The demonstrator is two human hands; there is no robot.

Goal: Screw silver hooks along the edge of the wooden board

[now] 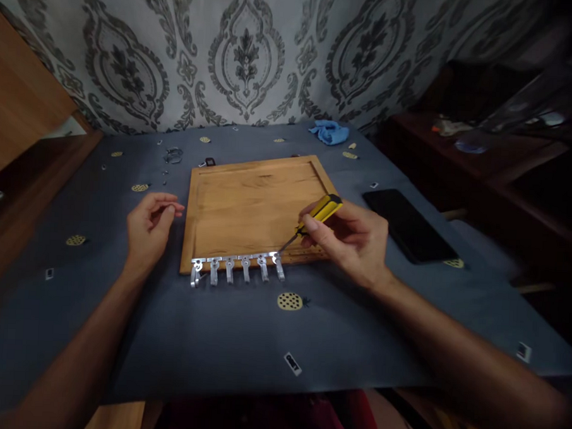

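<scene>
Here we list one wooden board (248, 203), flat on a tabletop (242, 358) with a dark, pineapple-printed surface. Along the board's near edge we count six metal hooks (230, 270), set in a row, their lower ends jutting past the edge toward us.

Right hand (361, 240): gripping a screwdriver (325, 208), yellow and black, held at a slant, its tip at the rightmost hook.

Left hand (147, 230): fingers loosely curled, just beside the board's left edge; we see nothing in it.

Also on the tabletop, we record: one dark phone (411, 225), lying right of the board; one crumpled blue cloth (331, 133), near the far edge; one cluster of shiny loops (173, 155), beyond the board's far left corner, too small for us to identify. Behind all, we note a patterned curtain (245, 54) in grey and white.
</scene>
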